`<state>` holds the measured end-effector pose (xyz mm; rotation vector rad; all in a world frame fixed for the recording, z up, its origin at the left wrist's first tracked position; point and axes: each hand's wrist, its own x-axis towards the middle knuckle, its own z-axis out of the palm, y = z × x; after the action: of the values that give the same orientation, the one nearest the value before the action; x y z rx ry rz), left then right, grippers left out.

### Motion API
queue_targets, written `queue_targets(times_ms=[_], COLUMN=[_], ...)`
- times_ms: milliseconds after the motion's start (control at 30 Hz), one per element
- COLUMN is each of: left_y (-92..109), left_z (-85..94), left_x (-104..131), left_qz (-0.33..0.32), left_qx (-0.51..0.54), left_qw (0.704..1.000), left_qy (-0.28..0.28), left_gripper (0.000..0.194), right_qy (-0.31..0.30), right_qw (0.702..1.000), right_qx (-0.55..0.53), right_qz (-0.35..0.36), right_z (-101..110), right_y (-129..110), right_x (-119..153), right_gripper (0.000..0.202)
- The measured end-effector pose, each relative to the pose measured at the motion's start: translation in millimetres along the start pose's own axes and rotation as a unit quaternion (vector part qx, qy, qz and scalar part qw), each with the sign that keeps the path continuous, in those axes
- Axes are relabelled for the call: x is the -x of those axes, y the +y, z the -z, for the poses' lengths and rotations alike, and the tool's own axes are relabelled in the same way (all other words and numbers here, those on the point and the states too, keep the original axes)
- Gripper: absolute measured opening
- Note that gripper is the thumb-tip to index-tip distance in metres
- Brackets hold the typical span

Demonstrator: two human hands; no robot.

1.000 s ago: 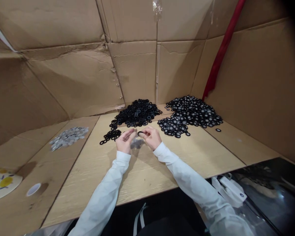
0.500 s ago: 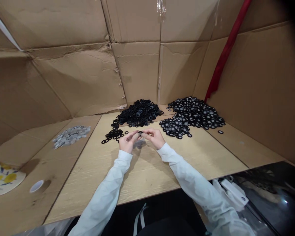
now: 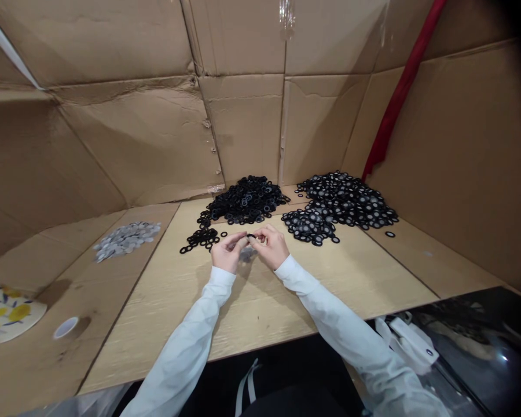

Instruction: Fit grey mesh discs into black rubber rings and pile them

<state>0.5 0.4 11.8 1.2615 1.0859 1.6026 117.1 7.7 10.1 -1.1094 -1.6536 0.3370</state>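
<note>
My left hand and my right hand meet above the middle of the table, both pinching one small black ring. Fingers cover much of the ring, so whether a disc sits inside it cannot be told. Just below the hands lie some greyish, translucent discs, partly hidden. A small group of black rings is left of my left hand. Behind it rises a larger heap of black rings. To the right of my right hand are black rings with pale centres.
A bigger pile of pale-centred rings stands at the back right. Grey discs are heaped on the left cardboard. A white round lid or cup and a lemon-patterned item sit front left. Cardboard walls enclose the table.
My right hand has shifted slightly left and down, its fingers curling closer round the black ring. My left hand stays nearly in place.
</note>
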Motion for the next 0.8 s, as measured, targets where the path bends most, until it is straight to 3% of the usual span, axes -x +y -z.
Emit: queue_targets(times_ms=[300, 533, 800], left_y=[-11.7, -4.5, -4.7], left_z=[-0.5, -0.8, 2.7], left_x=[7.1, 5.3, 2.7], left_qz=[-0.09, -0.06, -0.04], left_qx=[-0.059, -0.039, -0.046], left_qw=[0.993, 0.997, 0.998], left_qy=[0.041, 0.02, -0.026], left_gripper=[0.021, 0.02, 0.023], right_qy=[0.021, -0.027, -0.036], right_qw=[0.999, 0.996, 0.997], right_qx=[0.017, -0.06, -0.048], right_qz=[0.032, 0.06, 0.046], right_z=[-6.3, -0.3, 0.3], right_y=[-3.3, 0.3, 4.7], right_x=[3.3, 2.0, -0.2], right_gripper=[0.008, 0.009, 0.007])
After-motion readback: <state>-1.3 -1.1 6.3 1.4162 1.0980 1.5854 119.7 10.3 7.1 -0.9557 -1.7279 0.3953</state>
